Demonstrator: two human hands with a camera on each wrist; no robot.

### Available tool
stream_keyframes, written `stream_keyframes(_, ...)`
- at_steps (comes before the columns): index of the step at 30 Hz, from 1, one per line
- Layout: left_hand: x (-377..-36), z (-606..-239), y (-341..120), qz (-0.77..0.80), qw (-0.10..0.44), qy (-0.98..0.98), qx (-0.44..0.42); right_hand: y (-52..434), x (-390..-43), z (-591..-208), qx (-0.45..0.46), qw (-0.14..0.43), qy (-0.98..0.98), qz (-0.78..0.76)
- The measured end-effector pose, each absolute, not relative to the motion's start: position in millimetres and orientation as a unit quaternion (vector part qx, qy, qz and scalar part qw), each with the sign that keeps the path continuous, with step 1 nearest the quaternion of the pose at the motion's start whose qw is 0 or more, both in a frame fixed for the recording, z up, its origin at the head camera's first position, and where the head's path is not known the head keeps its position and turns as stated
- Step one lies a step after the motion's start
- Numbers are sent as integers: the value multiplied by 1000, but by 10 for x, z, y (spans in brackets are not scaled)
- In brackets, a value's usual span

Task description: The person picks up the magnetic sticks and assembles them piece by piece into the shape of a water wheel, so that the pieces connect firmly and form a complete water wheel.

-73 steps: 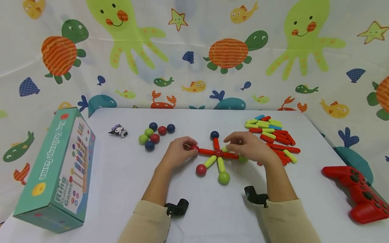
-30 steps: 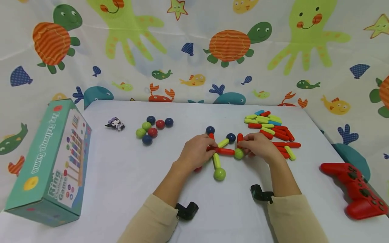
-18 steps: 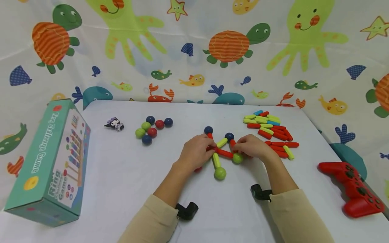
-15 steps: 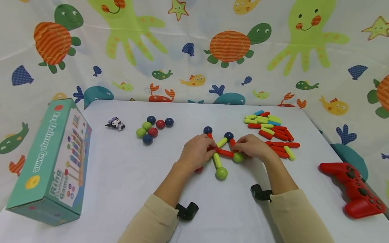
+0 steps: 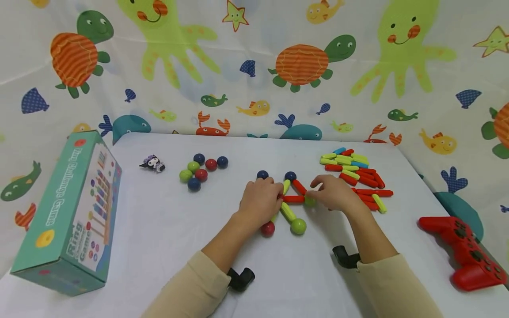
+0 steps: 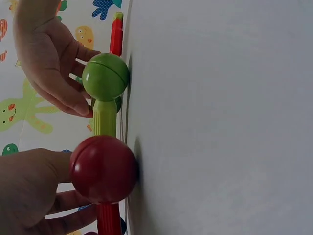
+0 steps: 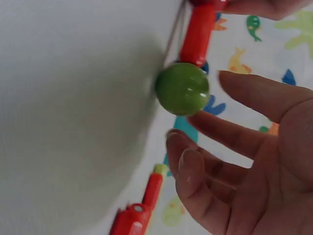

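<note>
L hand (image 5: 261, 201) blocks L side of ball-and-rod star (image 5: 293, 199); R hand (image 5: 335, 193) crowds its R end, w/ rod pile (image 5: 367, 181) just beyond. Free: tbl (image 5: 288, 269) btwn forearms (image 5: 224, 243), in front of star, & lane btwn ball cluster (image 5: 201, 175) and L hand. Box (image 5: 65, 207) blocks far L, controller (image 5: 471, 251) far R.

Ball-and-rod star (image 5: 293, 199) — red, green, navy — lies flat.

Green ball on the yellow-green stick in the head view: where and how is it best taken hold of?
Probably by its round sides, coming from the person's right: the green ball is exposed there, while the yellow-green stick meets its far-left side and a red ball sits to its left.
</note>
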State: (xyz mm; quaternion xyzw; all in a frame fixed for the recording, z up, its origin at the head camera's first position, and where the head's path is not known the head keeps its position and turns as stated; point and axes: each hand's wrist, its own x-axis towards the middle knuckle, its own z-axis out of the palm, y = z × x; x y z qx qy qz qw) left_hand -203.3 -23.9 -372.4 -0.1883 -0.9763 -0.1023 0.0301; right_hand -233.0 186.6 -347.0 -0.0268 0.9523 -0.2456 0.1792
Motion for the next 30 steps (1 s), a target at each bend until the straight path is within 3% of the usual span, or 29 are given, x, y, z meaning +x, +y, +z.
stream_keyframes(5,-2035,-3753,-272,-117,29,-977,-178,1856,-2244,-3441,-14,203,947,-247)
stream_keyframes(15,-2021,-3727,-363,-163,22,-965,-204,1812,-2455,-3594,-25,164,933,-320)
stream_keyframes(22,-2062,-3720,-423,-163,8,-960,-227,1756,-2514,-3598,-25,167,936,-310)
stream_keyframes(26,-2085,-3735,-422,-156,16,-960,-231,1738,-2429,-3516,-33,171,944,-281)
stream_keyframes(30,-2112,-3744,-411,-139,32,-961,-237,1718,-2225,-3417,-67,213,947,-229)
